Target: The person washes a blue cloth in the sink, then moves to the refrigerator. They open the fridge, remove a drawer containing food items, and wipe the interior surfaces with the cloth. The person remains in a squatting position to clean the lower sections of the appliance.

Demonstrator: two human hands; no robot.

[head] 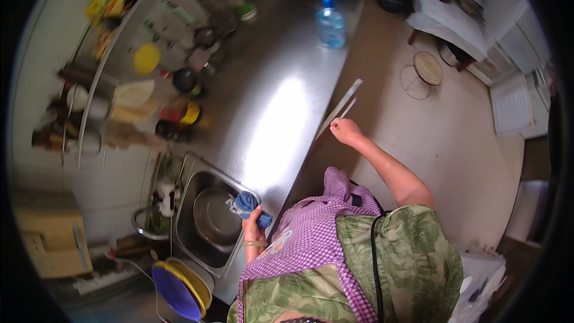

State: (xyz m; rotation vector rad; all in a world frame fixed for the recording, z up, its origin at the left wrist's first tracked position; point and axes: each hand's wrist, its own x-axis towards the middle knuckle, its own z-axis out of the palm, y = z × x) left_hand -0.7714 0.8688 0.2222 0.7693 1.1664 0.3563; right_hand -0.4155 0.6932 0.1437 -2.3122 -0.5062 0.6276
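Observation:
A bunched blue-and-grey cloth (247, 204) is in my left hand (253, 226), at the near right rim of the stainless-steel sink (228, 258). A round metal basin (216, 217) sits inside the sink. My right hand (346, 131) is curled into a fist just off the front edge of the steel countertop (251, 112). No object shows in that fist. Narrow pale strips (344, 101) lie right beside it, below the counter edge; whether the fingers touch them is hidden.
A clear pump bottle of blue liquid (331, 27) stands on the far counter. Sauce bottles (190, 113) and hanging utensils line the wall at left. Nested plastic basins (177, 289) are beside the sink. On the floor at right stands a round stool (428, 68), near a covered table (448, 15).

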